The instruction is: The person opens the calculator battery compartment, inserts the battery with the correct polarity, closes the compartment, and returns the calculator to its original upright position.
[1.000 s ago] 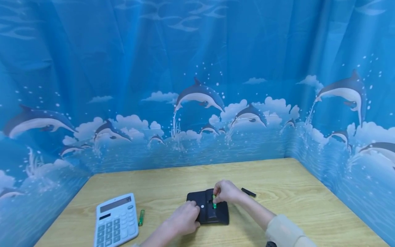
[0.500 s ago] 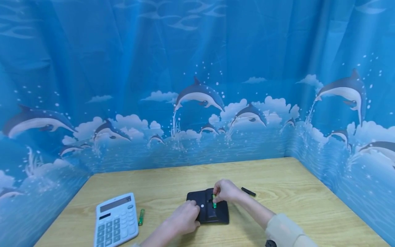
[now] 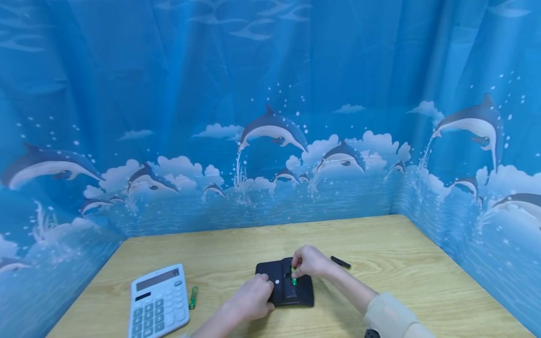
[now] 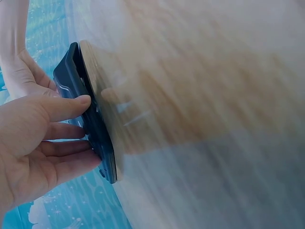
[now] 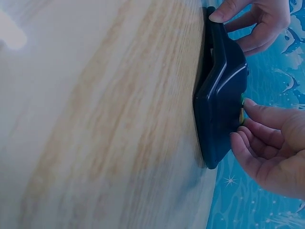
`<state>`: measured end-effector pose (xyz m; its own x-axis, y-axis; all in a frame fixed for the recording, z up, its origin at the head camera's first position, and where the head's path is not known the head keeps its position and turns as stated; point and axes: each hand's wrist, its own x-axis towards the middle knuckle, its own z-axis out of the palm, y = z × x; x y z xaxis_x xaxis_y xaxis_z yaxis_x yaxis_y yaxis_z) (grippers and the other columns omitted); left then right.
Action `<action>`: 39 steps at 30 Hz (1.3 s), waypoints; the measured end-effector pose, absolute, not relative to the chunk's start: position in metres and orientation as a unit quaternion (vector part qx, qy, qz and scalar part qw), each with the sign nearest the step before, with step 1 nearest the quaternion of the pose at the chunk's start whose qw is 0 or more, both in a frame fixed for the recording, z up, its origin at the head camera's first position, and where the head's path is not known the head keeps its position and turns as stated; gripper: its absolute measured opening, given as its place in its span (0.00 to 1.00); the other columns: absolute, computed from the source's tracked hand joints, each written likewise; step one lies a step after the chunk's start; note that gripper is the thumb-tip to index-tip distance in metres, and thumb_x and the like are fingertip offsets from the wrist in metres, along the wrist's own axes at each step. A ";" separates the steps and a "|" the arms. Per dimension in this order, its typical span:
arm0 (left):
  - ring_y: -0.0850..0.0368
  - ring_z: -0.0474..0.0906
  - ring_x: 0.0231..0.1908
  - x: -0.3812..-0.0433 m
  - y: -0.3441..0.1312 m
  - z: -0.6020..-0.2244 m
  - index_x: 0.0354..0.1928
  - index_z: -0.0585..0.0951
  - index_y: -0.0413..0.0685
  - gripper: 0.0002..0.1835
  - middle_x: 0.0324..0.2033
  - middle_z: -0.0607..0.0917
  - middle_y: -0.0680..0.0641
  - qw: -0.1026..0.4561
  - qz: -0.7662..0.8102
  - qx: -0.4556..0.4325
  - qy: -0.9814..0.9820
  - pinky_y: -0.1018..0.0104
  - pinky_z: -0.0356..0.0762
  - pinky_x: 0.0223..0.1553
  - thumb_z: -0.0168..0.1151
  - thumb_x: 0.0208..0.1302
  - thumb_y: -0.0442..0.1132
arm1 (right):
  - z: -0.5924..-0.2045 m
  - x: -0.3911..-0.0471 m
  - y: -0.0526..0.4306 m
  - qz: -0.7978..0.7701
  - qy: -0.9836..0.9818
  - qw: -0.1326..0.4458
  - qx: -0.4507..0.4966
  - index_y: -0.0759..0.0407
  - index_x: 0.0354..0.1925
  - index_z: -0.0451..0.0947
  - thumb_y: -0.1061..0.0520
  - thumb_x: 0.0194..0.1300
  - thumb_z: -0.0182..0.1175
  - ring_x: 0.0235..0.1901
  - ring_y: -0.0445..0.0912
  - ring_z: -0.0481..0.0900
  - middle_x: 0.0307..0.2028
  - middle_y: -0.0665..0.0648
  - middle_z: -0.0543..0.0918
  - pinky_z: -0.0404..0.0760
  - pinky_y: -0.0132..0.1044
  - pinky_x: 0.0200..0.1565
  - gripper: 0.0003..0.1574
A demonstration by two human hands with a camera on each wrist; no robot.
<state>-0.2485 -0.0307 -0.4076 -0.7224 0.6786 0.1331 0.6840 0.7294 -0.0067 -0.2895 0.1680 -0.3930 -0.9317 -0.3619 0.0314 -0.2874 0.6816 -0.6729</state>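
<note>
A black device (image 3: 304, 296) lies back side up on the table, with a narrow battery slot and a small white dot on it. My left hand (image 3: 253, 296) grips its left side; in the left wrist view the thumb lies on the near edge of the black casing (image 4: 97, 129), the fingers on its other side. At the slot, my right hand (image 3: 310, 262) pinches a green battery (image 3: 294, 281) between thumb and fingers. Only a sliver of that battery (image 5: 242, 114) shows in the right wrist view, at the casing's surface.
Left of the device, a second green battery (image 3: 193, 298) lies beside a pale blue calculator (image 3: 181, 317). A small black strip (image 3: 340, 262) rests beyond the right forearm. Dolphin-printed blue curtain (image 3: 270, 202) encloses the back and sides of the wooden table (image 3: 422, 281).
</note>
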 end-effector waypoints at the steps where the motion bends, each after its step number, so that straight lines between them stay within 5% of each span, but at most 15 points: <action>1: 0.60 0.70 0.27 -0.249 -0.031 -0.408 0.28 0.81 0.41 0.15 0.24 0.73 0.50 0.064 -0.021 -0.367 -0.928 0.69 0.73 0.31 0.73 0.44 0.43 | -0.393 -0.289 0.168 -0.354 0.917 0.051 -0.178 0.62 0.24 0.77 0.68 0.45 0.71 0.22 0.41 0.73 0.21 0.49 0.76 0.74 0.33 0.24 0.10; 39: 0.60 0.70 0.28 -0.249 -0.029 -0.406 0.30 0.82 0.40 0.15 0.25 0.74 0.50 0.058 -0.013 -0.362 -0.930 0.69 0.74 0.32 0.73 0.44 0.43 | -0.389 -0.293 0.170 -0.327 0.922 0.055 -0.198 0.63 0.24 0.75 0.68 0.43 0.71 0.21 0.40 0.72 0.20 0.49 0.75 0.73 0.32 0.23 0.12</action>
